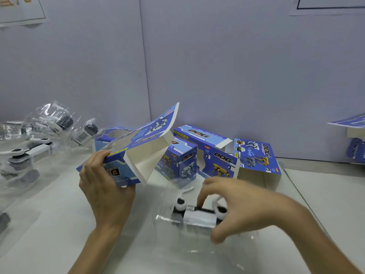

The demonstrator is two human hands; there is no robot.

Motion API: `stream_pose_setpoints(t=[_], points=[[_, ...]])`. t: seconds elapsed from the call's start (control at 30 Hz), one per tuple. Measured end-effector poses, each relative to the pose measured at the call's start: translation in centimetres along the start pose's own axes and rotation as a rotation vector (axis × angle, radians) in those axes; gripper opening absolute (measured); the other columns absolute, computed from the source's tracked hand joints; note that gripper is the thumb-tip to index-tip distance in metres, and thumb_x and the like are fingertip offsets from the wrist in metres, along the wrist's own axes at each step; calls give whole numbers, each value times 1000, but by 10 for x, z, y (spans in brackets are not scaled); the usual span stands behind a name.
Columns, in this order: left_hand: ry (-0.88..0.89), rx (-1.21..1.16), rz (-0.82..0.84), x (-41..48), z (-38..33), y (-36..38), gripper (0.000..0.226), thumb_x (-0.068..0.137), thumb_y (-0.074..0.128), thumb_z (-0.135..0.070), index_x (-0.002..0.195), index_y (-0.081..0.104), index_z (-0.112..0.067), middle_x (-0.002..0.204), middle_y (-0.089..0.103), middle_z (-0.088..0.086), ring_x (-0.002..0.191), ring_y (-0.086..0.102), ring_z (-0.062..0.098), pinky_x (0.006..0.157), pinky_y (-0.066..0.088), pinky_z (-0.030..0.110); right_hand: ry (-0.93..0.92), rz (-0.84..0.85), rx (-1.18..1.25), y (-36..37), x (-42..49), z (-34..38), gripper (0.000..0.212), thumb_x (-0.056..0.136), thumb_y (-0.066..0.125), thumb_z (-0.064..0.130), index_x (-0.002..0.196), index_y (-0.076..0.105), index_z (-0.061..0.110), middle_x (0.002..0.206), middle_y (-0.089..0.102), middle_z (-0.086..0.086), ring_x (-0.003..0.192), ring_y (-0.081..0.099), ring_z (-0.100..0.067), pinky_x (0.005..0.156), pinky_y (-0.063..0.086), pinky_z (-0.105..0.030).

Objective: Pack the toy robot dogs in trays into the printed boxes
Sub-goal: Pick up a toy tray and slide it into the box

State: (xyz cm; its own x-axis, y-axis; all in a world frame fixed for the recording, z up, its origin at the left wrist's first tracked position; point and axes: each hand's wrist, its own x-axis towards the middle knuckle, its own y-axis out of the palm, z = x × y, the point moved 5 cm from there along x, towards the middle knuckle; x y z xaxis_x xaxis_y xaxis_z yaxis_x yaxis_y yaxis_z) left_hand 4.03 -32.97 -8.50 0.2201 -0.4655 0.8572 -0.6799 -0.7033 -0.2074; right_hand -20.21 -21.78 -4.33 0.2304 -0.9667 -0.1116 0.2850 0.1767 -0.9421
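My left hand (102,186) grips a blue printed box (136,143) by its near end and holds it tilted above the table, its white flaps hanging open toward the right. My right hand (235,206) grips a white and black toy robot dog (197,212) that sits in a clear plastic tray (197,240) low over the table, just right of the open box end. The dog and tray are blurred.
A closed printed box (179,161) stands behind the hands, with an open box (215,153) and a flattened one (256,155) to its right. Several more dogs in clear trays (35,147) are piled at the left. A grey wall backs the white table (49,224).
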Motion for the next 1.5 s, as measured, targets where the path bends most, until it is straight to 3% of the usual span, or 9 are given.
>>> stream_pose_setpoints(t=[0.3, 0.43, 0.57, 0.73, 0.93, 1.03, 1.2, 1.4, 1.5], points=[[95, -35, 23, -3, -15, -1, 91, 50, 91, 0, 126, 41, -7, 131, 51, 15, 121, 46, 35, 102, 26, 25, 29, -453, 213, -61, -31, -4, 52, 57, 86, 44, 102, 61, 53, 130, 43, 34, 121, 48, -3, 94, 44, -30], [158, -106, 45, -7, -25, 1, 92, 52, 92, 1, 129, 40, -6, 133, 49, 21, 126, 45, 36, 109, 30, 29, 7, -440, 193, -50, -23, 4, 57, 56, 85, 50, 107, 60, 53, 135, 34, 39, 121, 39, 10, 108, 32, -29], [218, -189, 72, -13, -29, 4, 87, 56, 89, 5, 128, 41, -4, 133, 46, 21, 135, 40, 31, 113, 29, 32, -29, -445, 137, -38, -12, 11, 62, 52, 73, 63, 111, 57, 53, 119, 36, 45, 107, 34, 10, 92, 24, -11], [271, -215, 90, -13, -29, 7, 88, 52, 87, 12, 126, 42, -5, 132, 43, 21, 139, 36, 39, 116, 28, 36, -46, -464, 121, -32, -7, 12, 60, 55, 70, 61, 113, 58, 56, 128, 44, 33, 112, 40, 3, 94, 25, -16], [412, -136, 185, -20, -42, 15, 92, 42, 80, 20, 121, 44, -10, 133, 42, 17, 138, 33, 40, 100, 34, 72, -91, -425, 151, -32, -7, 12, 48, 65, 80, 56, 100, 53, 75, 122, 53, 27, 109, 49, -5, 100, 42, -35], [434, -71, 178, -21, -43, 13, 97, 39, 83, 17, 123, 43, -10, 132, 44, 16, 132, 39, 41, 105, 32, 69, -118, -430, 218, -32, -6, 10, 48, 60, 75, 61, 97, 51, 78, 124, 51, 33, 111, 53, -5, 98, 47, -37], [415, -32, 209, -19, -48, 11, 95, 41, 85, 8, 125, 44, -11, 132, 47, 10, 127, 45, 36, 104, 34, 63, -142, -511, 338, -43, -12, -3, 47, 60, 73, 42, 100, 65, 65, 116, 56, 43, 105, 54, 11, 76, 43, -6], [406, 1, 228, -17, -54, 10, 97, 44, 90, 1, 128, 44, -14, 134, 46, 7, 127, 45, 32, 107, 31, 62, -128, -458, 407, -50, -18, -15, 43, 63, 76, 38, 104, 72, 50, 111, 66, 31, 103, 61, 1, 91, 53, -30], [409, -68, 216, -17, -60, 8, 91, 50, 86, -2, 130, 44, -15, 134, 46, 7, 129, 43, 32, 107, 31, 64, -108, -491, 434, -48, -15, -13, 40, 62, 78, 40, 101, 74, 46, 108, 69, 28, 98, 63, -1, 87, 54, -24]])
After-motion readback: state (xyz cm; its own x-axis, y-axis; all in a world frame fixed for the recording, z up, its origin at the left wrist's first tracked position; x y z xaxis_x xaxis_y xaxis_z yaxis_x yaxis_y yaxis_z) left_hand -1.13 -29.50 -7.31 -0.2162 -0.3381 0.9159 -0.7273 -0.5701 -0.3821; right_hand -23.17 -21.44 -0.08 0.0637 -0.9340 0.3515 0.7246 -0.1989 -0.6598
